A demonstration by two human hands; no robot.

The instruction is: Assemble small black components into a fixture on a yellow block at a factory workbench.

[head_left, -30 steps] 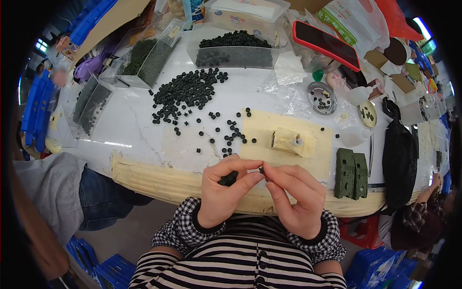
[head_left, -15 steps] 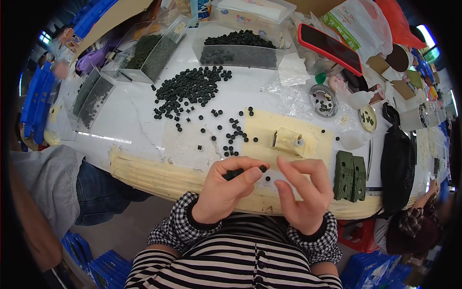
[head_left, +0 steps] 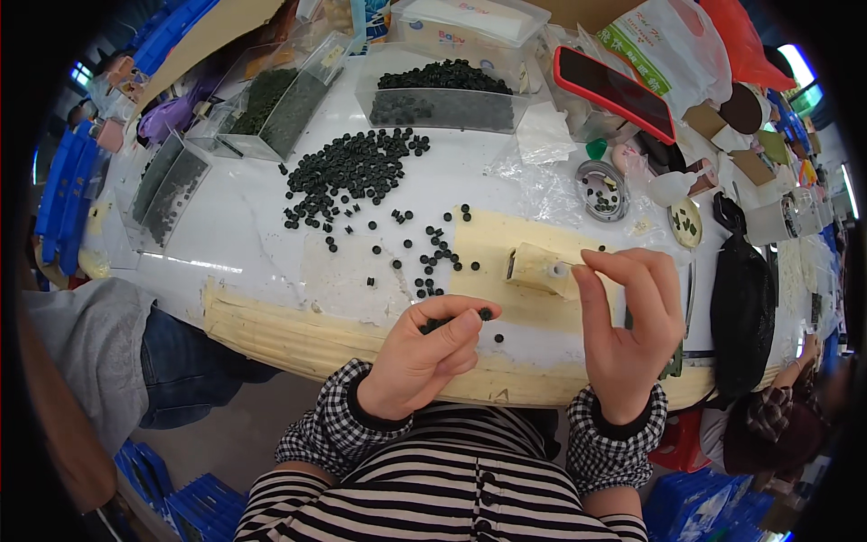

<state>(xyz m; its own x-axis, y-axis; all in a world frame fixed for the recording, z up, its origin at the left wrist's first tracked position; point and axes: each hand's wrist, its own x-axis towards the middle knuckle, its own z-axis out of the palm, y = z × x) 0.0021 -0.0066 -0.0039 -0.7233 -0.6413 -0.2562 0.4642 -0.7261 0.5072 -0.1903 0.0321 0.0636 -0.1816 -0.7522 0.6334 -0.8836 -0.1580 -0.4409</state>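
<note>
My left hand (head_left: 423, 357) pinches a small dark green wheel (head_left: 486, 313) between thumb and forefinger. More dark wheels are tucked under its curled fingers. My right hand (head_left: 632, 316) is beside the cream-wrapped block (head_left: 533, 269), thumb and forefinger drawn together near the small pale spout (head_left: 557, 269) on its right end. Whatever those fingertips hold, if anything, is too small to make out. A loose wheel (head_left: 498, 338) lies on the table just right of my left hand. Green moulded parts (head_left: 674, 363) are mostly hidden behind my right hand.
A heap of dark wheels (head_left: 348, 172) spreads across the table, with several strays nearer me. Clear bins (head_left: 442, 110) stand behind it. At the right are a red-cased phone (head_left: 614, 93), a round dish (head_left: 601, 191) and a black bag (head_left: 742, 298). Another person sits at the left.
My right hand has moved right and up, from beside my left hand to the cream block's spout, its fingers closing together. It now covers most of the green parts. My left hand barely moved.
</note>
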